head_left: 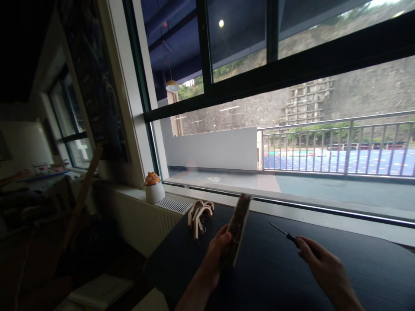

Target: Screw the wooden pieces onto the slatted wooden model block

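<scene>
My left hand (218, 250) is closed around a brown, rough-looking block, perhaps wood (239, 224), long and narrow, tilted upright above the dark table (275, 276). A screwdriver (289, 236) with a black handle and a thin metal shaft is in my right hand (319, 259), its tip pointing up and to the left. The screwdriver and the block are apart. Left of the block, several curved pale wooden pieces (198, 218) lie piled on the table, with small dark bits among them, too small to name.
A large window (207, 97) rises behind the table, with a railing outside. At its left, a white pot with an orange top (154, 188) stands on the radiator (145, 218). A wooden plank (84, 190) leans at the far left. White boxy shapes (100, 290) sit low in shadow.
</scene>
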`<state>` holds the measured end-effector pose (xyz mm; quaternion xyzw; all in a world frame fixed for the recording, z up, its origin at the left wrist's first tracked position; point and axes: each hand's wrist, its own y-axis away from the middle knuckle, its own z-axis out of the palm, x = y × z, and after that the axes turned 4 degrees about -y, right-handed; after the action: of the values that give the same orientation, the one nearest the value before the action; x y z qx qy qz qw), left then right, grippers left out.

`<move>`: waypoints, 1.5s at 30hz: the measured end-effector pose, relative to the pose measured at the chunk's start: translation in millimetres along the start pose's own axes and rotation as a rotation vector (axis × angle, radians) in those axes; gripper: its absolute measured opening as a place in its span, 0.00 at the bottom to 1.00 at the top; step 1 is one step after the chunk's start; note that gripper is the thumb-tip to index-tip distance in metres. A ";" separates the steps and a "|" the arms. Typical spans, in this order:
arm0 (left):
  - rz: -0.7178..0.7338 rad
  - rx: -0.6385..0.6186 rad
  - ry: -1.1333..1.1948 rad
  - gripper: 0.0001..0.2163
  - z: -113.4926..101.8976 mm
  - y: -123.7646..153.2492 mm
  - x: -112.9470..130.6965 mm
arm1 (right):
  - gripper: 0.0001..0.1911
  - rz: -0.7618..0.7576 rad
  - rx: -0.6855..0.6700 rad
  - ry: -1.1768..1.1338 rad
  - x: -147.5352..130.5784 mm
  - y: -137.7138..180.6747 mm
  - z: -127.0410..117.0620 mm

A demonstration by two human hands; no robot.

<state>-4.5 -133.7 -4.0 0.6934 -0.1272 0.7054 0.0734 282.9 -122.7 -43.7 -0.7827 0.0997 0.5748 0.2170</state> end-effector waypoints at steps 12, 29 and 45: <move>-0.077 -0.241 0.445 0.53 -8.6 15.7 -2.1 | 0.24 0.339 -0.042 -0.534 -22.3 21.2 23.3; -0.106 -0.613 0.858 0.48 -9.0 18.7 -10.7 | 0.21 0.351 -0.281 -0.842 -15.2 30.2 41.7; -0.211 -0.071 0.744 0.22 0.8 -0.5 -17.8 | 0.25 0.311 -0.612 -0.431 -56.3 58.4 25.3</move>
<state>-3.1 -132.2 -21.7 0.3963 -0.0440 0.8925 0.2107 219.5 -168.3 -10.0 -0.6484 -0.0066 0.7548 -0.0994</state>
